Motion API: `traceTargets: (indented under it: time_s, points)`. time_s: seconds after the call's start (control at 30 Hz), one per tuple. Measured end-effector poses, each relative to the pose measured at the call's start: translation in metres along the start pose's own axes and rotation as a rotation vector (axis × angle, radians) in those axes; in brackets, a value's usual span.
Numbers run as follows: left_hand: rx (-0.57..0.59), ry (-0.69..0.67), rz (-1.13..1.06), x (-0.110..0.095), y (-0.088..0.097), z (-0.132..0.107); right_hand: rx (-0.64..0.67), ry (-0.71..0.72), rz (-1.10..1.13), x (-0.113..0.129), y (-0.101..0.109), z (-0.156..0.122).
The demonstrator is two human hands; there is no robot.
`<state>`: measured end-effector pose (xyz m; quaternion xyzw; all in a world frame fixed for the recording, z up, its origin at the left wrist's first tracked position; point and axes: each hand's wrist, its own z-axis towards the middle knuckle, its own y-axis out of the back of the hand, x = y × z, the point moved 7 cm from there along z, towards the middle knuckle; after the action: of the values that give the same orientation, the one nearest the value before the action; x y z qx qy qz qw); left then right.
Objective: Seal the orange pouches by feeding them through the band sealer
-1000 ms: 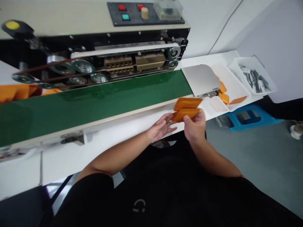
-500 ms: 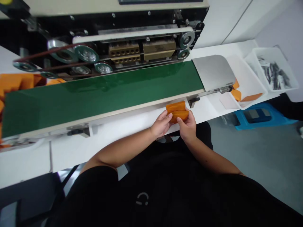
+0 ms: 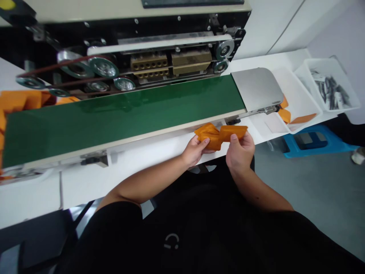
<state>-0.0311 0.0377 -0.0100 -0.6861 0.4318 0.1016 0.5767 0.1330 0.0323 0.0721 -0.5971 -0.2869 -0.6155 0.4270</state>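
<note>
In front of the machine's near edge, my left hand [image 3: 196,150] grips a creased orange pouch [image 3: 210,137], thumb on top and fingers beneath. Another flat orange pouch [image 3: 232,133] is pinched between the thumb and fingers of my right hand [image 3: 241,150]. The two orange pieces meet or overlap in the middle, and I cannot tell if they are joined. Both hands are low over the front of the white table [image 3: 148,163], close to my body. The fingers under the pieces are partly hidden.
A band sealing machine with pulleys [image 3: 104,66] stands behind a green conveyor belt [image 3: 128,112], which ends in a metal plate [image 3: 258,89]. Orange pouches [image 3: 17,101] are heaped at left. White bins [image 3: 316,114] stand at right, above a blue stool [image 3: 288,146].
My right hand has moved right, drawing its orange piece away from the one in my left hand. The left piece now looks more spread and creased.
</note>
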Motion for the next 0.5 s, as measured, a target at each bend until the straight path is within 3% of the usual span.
traceTargets:
  time_s: [0.1, 0.27, 0.37, 0.5]
  points:
    - [0.008, 0.005, 0.012, 0.002, 0.001, 0.0, 0.02, -0.013, 0.06, 0.029, -0.005, 0.027]
    - [0.039, 0.004, 0.024, 0.001, 0.0, 0.001, 0.257, -0.211, 0.112, 0.064, -0.039, 0.1]
    - [0.053, 0.012, 0.035, 0.001, -0.001, 0.001, 0.325, -0.322, 0.056, 0.067, -0.057, 0.141]
    - [0.069, 0.019, 0.036, 0.0, -0.001, 0.002, 0.29, -0.383, -0.001, 0.057, -0.07, 0.178]
